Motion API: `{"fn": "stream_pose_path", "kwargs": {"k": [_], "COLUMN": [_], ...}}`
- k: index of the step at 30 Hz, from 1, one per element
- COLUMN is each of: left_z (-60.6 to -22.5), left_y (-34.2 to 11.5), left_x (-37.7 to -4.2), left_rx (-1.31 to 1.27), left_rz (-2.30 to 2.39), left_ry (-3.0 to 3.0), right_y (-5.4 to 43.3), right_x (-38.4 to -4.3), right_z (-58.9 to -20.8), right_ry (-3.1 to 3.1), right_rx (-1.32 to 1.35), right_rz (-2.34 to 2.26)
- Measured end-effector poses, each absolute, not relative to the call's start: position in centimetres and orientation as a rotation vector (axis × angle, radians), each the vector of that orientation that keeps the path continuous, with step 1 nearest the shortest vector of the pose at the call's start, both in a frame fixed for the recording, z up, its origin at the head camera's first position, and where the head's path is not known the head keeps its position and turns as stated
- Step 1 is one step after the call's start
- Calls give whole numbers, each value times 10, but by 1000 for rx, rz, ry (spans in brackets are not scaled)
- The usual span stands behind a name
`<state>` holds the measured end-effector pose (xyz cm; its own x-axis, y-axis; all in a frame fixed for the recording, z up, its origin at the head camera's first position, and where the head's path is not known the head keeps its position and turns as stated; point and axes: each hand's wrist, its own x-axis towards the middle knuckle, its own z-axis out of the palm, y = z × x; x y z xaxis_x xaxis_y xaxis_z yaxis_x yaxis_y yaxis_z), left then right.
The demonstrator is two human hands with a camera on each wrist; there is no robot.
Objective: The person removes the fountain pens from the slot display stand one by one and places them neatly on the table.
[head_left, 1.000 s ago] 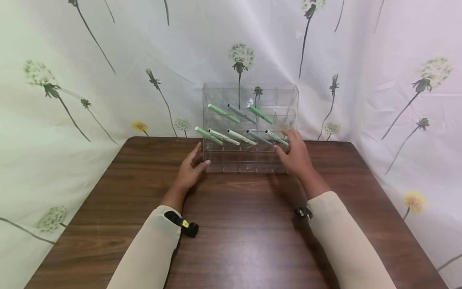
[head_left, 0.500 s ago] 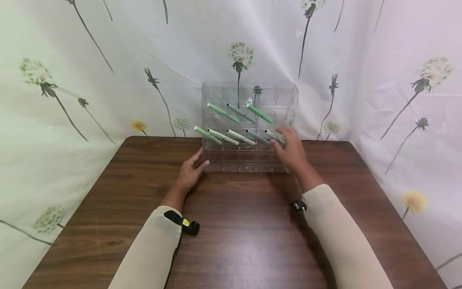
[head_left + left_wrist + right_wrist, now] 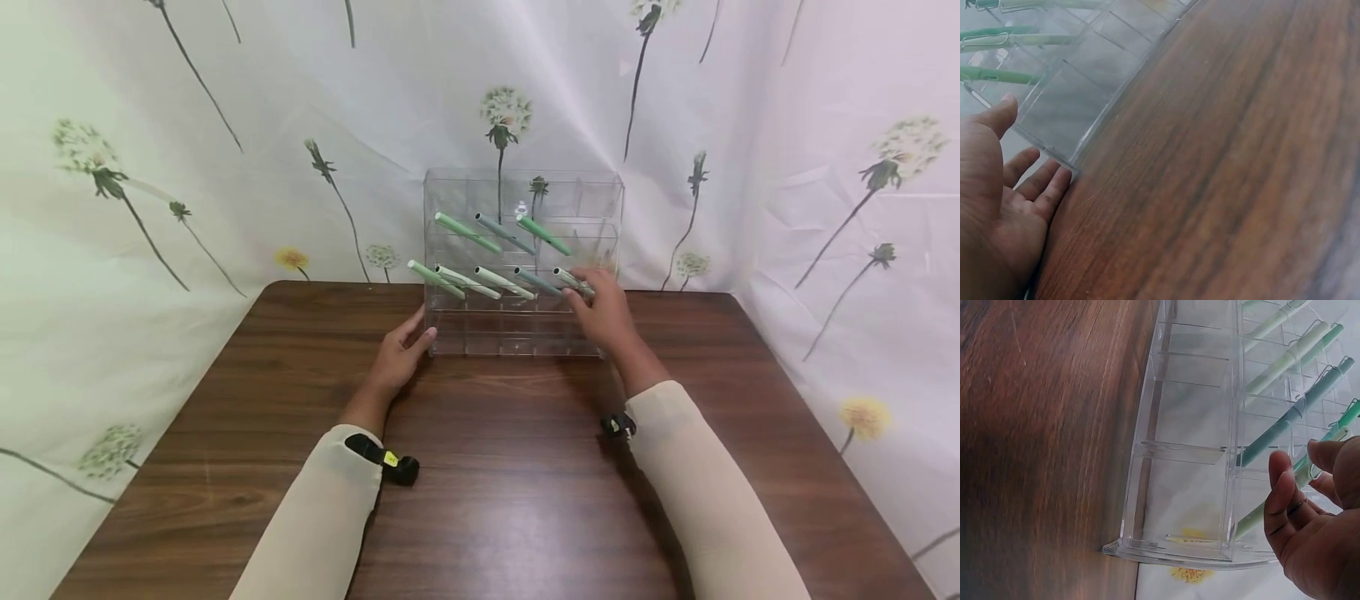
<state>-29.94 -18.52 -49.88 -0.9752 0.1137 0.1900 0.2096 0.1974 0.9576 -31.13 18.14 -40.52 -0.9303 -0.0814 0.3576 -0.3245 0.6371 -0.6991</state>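
A clear plastic tiered pen stand (image 3: pixel 517 312) rests on the table against the backdrop. Several green, pale green and grey-blue pens lean in two of its rows. My right hand (image 3: pixel 606 308) is at the right end of the lower pen row. Its thumb and fingers close round a pale green pen (image 3: pixel 1250 524) with a wire clip, whose lower end still sits in the stand; the fingers partly hide it. At the stand's lower left corner, my left hand (image 3: pixel 397 357) has its fingers extended; in the left wrist view its fingertips (image 3: pixel 1063 175) touch the side edge.
Three pens, among them a bright green pen (image 3: pixel 543 235), lean in the row above. A brown wood-grain table (image 3: pixel 495 467) reaches toward me. White cloth (image 3: pixel 240 200) printed with dandelions hangs behind and at both sides. Dark straps with small cameras sit on both wrists.
My right hand has moved slightly left and its fingers have closed in on the rightmost pale green pen. The left fingers have come against the stand's side. The pens have stayed in place.
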Motion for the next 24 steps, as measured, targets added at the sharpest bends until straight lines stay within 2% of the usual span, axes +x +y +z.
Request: {"fn": "stream_pose_path", "kwargs": {"k": [24], "left_z": [-499], "left_y": [-184], "left_x": [-298], "left_rx": [-374], "left_rz": [-1843], "left_ry": [-2353], "right_y": [177], "right_x": [-312], "right_z": [-402], "right_ry": [-2513], "right_rx": [189], "right_rz": [1401]}}
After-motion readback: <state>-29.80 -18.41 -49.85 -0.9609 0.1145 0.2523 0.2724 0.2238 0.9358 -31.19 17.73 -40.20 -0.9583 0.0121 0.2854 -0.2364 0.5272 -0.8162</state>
